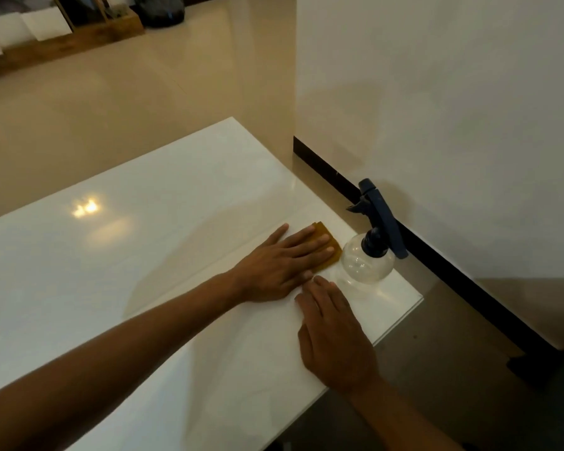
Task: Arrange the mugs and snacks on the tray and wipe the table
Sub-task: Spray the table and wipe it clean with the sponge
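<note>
Surface: white, glossy desk [118,255]; lamp glare reflected on it, well to the left of the spray bottle.
Spray bottle [368,255]: clear round body, dark blue trigger head, upright at the desk's far right corner, close to the edge by the wall.
Cloth [428,245]... correction below.
Cloth [326,252]: mustard-brown, folded flat on the desk, just left of the spray bottle; whether the two touch cannot be told. Only its far edge and right corner show past the fingers.
Left hand [280,268]: palm down on the cloth, fingers straight and together, pressing it to the desk; fingertips point toward the spray bottle. Forearm runs in from the lower left.
Right hand [336,333]: flat on the bare desk, nearer than the spray bottle, fingers straight, holding nothing; its fingertips meet the left hand's thumb side.
Wall [453,109]: pale, with a black skirting strip behind the spray bottle.
Floor [111,86]: beige tile beyond the desk.
Mugs, snacks, tray: not in this view.
</note>
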